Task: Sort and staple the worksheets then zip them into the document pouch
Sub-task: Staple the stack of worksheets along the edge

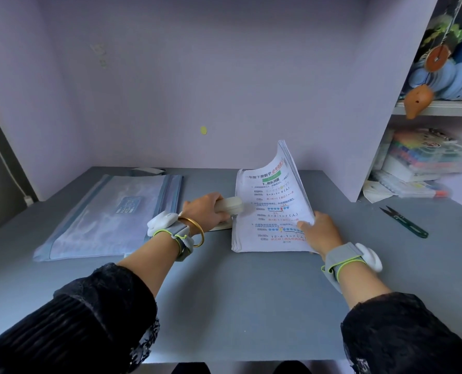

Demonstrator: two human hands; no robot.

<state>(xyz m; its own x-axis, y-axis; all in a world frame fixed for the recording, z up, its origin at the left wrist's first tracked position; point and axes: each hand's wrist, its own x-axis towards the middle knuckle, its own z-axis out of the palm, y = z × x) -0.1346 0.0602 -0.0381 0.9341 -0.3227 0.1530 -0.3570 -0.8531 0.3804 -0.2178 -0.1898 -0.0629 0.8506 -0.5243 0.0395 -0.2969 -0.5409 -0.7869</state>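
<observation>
A stack of printed worksheets [274, 211] lies on the grey desk [224, 292], its right side lifted and curling upward. My right hand [321, 232] grips the stack at its lower right edge. A white stapler [228, 207] sits against the stack's left edge, its jaw over the paper margin. My left hand [204, 207] is wrapped around the stapler from the left. The pale blue mesh document pouch [108, 217] lies flat to the left, apart from both hands.
Small green-handled snips [403, 222] lie on the desk at the right. A shelf unit [434, 109] at the right holds books, a marker box and hanging ornaments. A lilac wall closes off the desk's back.
</observation>
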